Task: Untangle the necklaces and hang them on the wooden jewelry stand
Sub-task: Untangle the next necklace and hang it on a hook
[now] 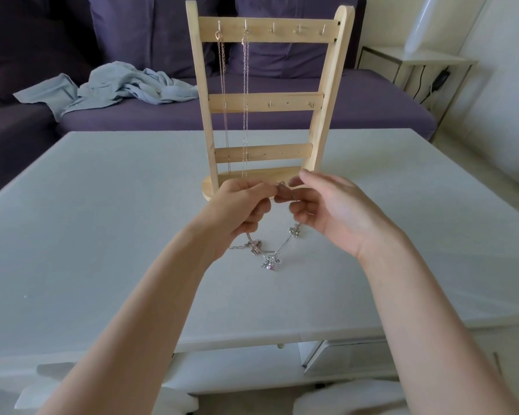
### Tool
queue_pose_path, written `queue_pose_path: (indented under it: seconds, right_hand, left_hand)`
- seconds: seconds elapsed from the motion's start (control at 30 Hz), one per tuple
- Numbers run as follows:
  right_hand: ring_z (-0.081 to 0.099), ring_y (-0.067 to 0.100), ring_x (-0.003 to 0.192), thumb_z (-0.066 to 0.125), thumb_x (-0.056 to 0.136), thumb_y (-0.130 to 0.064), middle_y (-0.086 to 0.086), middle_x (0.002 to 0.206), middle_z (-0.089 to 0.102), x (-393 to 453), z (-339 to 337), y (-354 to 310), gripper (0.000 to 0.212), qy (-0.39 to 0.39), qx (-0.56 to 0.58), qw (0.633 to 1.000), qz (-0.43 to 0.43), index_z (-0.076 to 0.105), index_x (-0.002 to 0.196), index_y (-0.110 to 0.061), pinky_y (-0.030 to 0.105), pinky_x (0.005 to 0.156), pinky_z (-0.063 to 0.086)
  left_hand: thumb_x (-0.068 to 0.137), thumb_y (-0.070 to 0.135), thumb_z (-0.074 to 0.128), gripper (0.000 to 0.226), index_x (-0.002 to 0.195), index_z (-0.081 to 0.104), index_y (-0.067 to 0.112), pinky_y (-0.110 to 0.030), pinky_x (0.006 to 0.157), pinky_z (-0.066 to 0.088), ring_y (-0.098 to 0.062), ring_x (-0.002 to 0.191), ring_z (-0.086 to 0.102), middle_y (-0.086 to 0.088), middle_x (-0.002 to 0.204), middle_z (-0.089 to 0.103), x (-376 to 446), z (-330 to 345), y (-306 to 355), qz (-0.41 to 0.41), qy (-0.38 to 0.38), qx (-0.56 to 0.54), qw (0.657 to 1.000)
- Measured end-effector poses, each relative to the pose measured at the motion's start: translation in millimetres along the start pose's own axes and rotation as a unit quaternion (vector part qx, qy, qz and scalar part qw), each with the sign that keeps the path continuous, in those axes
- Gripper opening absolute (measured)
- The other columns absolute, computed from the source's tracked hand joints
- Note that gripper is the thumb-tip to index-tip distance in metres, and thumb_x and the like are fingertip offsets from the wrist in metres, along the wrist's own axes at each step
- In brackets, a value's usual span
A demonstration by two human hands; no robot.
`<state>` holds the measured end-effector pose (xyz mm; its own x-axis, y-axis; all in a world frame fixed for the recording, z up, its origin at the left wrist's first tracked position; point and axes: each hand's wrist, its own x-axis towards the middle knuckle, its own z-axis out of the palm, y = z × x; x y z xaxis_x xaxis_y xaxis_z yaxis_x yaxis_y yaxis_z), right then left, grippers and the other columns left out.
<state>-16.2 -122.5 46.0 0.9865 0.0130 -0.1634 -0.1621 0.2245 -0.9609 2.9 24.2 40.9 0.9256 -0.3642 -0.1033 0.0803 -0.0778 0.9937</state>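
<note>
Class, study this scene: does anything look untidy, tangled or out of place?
Yes. The silver chain held between the left hand and right hand has knotted clumps. A pale blue garment lies crumpled on the purple sofa.

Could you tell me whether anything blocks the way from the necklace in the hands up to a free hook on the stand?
Nothing visible does: the necklace hangs before the stand, whose three right-hand top hooks are bare.
</note>
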Motion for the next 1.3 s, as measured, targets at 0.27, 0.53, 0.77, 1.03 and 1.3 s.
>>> queue_pose_path:
  seconds: [0.27, 0.53, 0.77, 1.03, 1.3]
  right_hand:
    - [0.047, 0.001, 0.058, 0.070, 0.080, -0.013, -0.005, 0.071, 0.058, -1.4, -6.8, 2.2, 0.006, 0.053, -0.286, 0.953, -0.086, 0.069, 0.078, -0.018, 0.012, 0.056, 0.034]
    - [0.046, 0.008, 0.051, 0.060, 0.083, 0.003, -0.001, 0.059, 0.057, -0.8, -4.7, -0.4, 0.018, 0.041, -0.251, 0.961, -0.108, 0.062, 0.072, -0.011, 0.015, 0.049, 0.038]
    - [0.035, 0.005, 0.041, 0.062, 0.086, -0.006, -0.001, 0.062, 0.058, -2.1, -4.1, 0.1, 0.005, 0.030, -0.240, 0.967, -0.075, 0.063, 0.081, -0.008, 0.013, 0.042, 0.028]
    - [0.024, 0.008, 0.039, 0.060, 0.090, -0.016, 0.000, 0.063, 0.056, -2.9, -5.8, 1.9, 0.015, 0.036, -0.223, 0.971, -0.080, 0.072, 0.085, -0.009, 0.016, 0.038, 0.018]
    - [0.042, 0.007, 0.050, 0.064, 0.085, -0.004, 0.002, 0.065, 0.057, -2.5, -5.1, 0.4, 0.011, 0.006, -0.113, 0.992, -0.060, 0.068, 0.075, -0.006, 0.016, 0.043, 0.030]
  left_hand:
    - [0.089, 0.011, 0.048, 0.025, 0.071, 0.066, 0.007, -0.015, 0.048, 0.029, -0.005, 0.045, 0.033, 0.002, 0.062, 0.044, 4.3, -2.1, -3.7, -0.031, 0.118, 0.019, 0.992]
    - [0.090, 0.019, 0.059, 0.022, 0.074, 0.072, 0.014, -0.015, 0.043, 0.031, -0.007, 0.052, 0.042, 0.004, 0.068, 0.054, 3.1, 10.9, -10.8, -0.081, 0.036, -0.021, 0.996]
    - [0.088, 0.014, 0.064, 0.006, 0.082, 0.065, 0.011, -0.013, 0.050, 0.044, -0.005, 0.058, 0.060, 0.003, 0.072, 0.062, 4.0, 7.4, -9.1, -0.083, 0.055, -0.174, 0.980]
    - [0.084, 0.013, 0.068, 0.008, 0.080, 0.062, 0.016, -0.014, 0.058, 0.046, -0.002, 0.062, 0.061, 0.007, 0.069, 0.063, 1.4, 9.1, -5.9, -0.014, 0.084, -0.084, 0.993]
    - [0.087, 0.016, 0.065, 0.005, 0.082, 0.062, 0.016, -0.015, 0.057, 0.046, -0.003, 0.062, 0.061, 0.004, 0.076, 0.066, -0.4, 5.2, -4.7, -0.023, 0.044, -0.121, 0.991]
